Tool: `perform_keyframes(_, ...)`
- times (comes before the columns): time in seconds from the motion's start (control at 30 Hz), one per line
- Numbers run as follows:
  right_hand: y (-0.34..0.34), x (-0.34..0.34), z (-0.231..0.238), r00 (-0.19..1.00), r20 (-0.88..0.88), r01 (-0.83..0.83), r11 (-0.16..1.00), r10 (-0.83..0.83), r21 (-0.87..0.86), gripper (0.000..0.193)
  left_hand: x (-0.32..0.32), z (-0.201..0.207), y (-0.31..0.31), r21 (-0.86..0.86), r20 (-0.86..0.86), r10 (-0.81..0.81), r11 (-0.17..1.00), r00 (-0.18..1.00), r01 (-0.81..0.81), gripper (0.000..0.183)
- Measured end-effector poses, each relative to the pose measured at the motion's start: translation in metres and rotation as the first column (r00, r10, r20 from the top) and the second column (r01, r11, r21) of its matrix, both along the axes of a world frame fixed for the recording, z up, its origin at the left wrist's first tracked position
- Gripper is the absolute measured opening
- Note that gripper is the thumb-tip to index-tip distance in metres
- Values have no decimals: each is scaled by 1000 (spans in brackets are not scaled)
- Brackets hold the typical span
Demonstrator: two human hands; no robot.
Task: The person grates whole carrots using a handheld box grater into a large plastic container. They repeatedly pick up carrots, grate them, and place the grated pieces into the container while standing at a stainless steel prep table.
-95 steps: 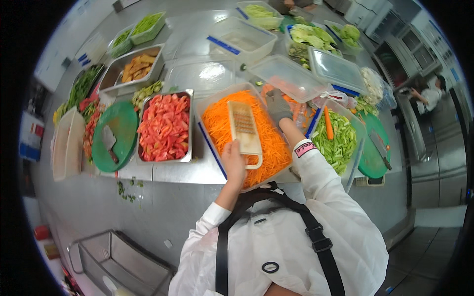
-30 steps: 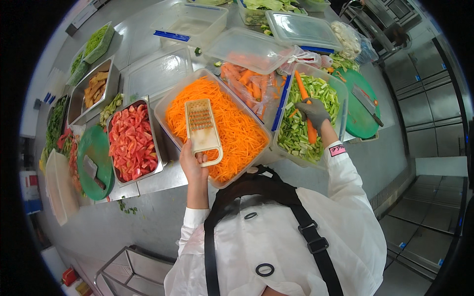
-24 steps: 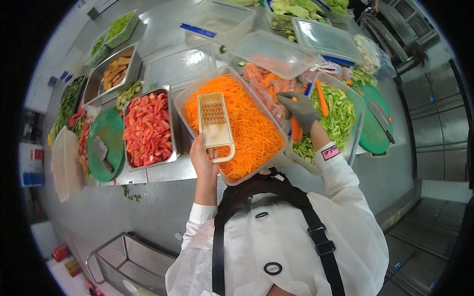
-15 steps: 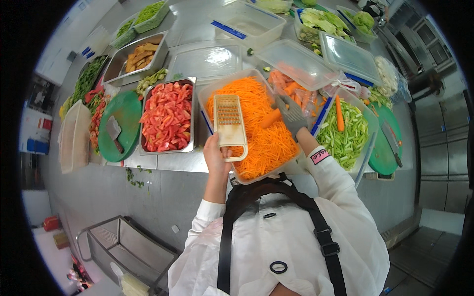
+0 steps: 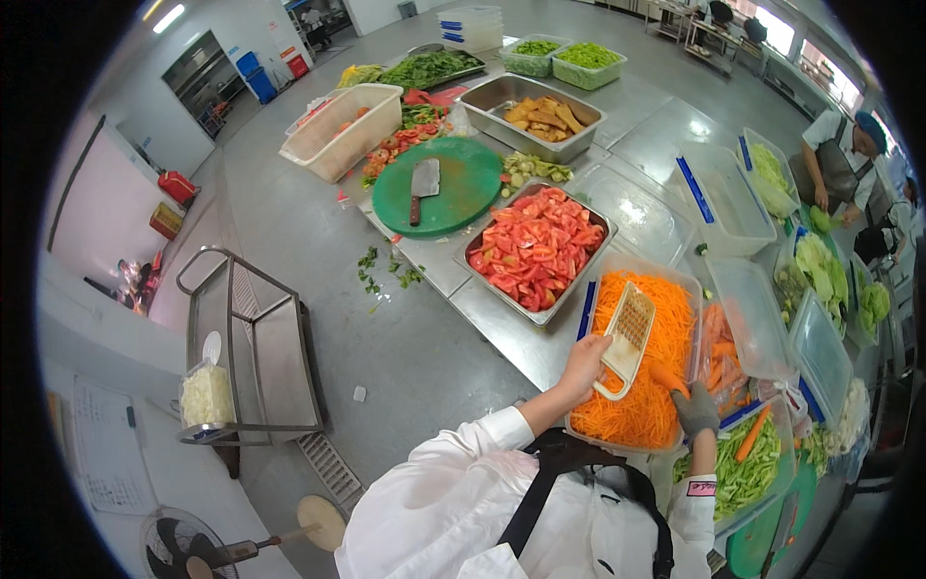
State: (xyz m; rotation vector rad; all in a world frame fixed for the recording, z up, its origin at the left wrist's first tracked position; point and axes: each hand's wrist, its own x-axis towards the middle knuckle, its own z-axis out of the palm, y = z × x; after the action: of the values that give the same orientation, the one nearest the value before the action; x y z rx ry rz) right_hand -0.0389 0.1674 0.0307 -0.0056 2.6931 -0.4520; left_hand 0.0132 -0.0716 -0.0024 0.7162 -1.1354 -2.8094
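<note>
Bare left fingers [image 5: 596, 349] held one flat cream grater [image 5: 632, 333], grey-gloved right fingers [image 5: 689, 398] one long orange carrot [image 5: 666, 376], one clear plastic tub [image 5: 696, 314] beneath them; the gloved ones hid the carrot's near end

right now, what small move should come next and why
Probably bring the carrot onto the toothed grater: the gloved right hand holds it just beside, while the left hand grips the handle end above the carrot shreds.

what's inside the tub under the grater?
Shredded carrot is heaped in the tub; over it, the left hand holds the grater, the right hand an unshredded carrot. The tub's floor and anything buried deeper are covered.
</note>
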Motion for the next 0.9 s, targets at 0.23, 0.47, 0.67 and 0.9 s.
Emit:
perform_keyframes(0.23, -56, -49, -33, 992, -115, 44, 999, -44, -2, 52, 2, 8, 0, -30, 0, -4, 1000, 1000, 4, 18)
perform_keyframes(0.47, -52, -5, 15, 964, -232, 56, 952, -130, -299, 43, -8, -2, 7, -176, 13, 17, 984, 1000, -15, 21)
perform_keyframes(0.67, -62, 53, 24, 864, -504, -131, 959, -15, -253, 39, -23, -12, 33, -445, 16, -21, 895, 1000, 26, 22)
perform_keyframes(0.9, -88, -10, 32, 959, -266, 81, 994, -97, -69, 39, -10, -7, 58, -613, -55, -65, 790, 996, 18, 21)
